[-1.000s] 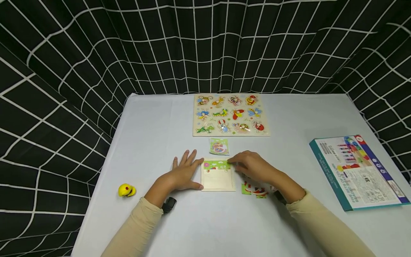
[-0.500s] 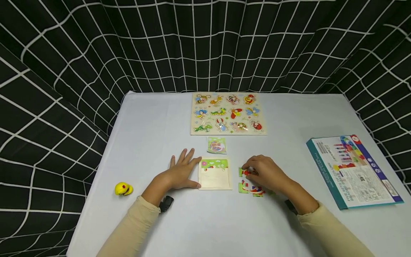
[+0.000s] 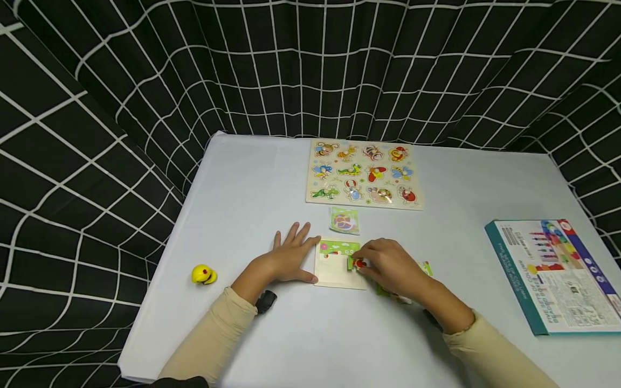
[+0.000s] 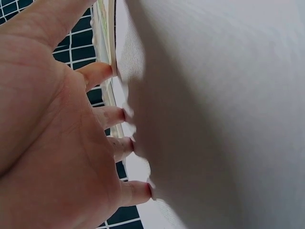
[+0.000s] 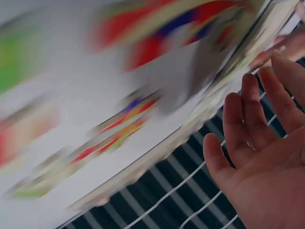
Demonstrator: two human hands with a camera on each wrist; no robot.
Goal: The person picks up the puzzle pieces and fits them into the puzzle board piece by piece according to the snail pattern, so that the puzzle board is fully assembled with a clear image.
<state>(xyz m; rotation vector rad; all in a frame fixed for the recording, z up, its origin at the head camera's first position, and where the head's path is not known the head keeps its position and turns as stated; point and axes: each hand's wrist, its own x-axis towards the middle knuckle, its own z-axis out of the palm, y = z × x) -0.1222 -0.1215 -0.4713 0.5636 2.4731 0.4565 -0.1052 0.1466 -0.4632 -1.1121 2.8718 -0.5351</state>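
Note:
A square wooden puzzle tray (image 3: 336,276) lies on the table, with a strip of green puzzle pieces (image 3: 339,247) fitted along its far edge. My left hand (image 3: 285,262) is spread flat beside it, thumb and index fingertips at the tray's left edge. Over the tray's right side, my right hand (image 3: 395,269) pinches a green and red puzzle piece (image 3: 350,263) between thumb and fingers. Loose puzzle pieces (image 3: 382,291) lie partly hidden beneath that hand. In the right wrist view, loose red and blue pieces (image 5: 119,126) are blurred.
Beyond the tray is a small picture card (image 3: 344,221), then a wooden insect board (image 3: 364,173). A boxed set (image 3: 558,275) lies at the right. On the left sits a small yellow toy (image 3: 204,275). Black gridded curtain (image 3: 310,70) surrounds the table.
My right hand moved from the tray to the loose pieces on the right, then returned leftward over the tray with a puzzle piece. My left hand stays at the tray's edge. The head view shifted slightly.

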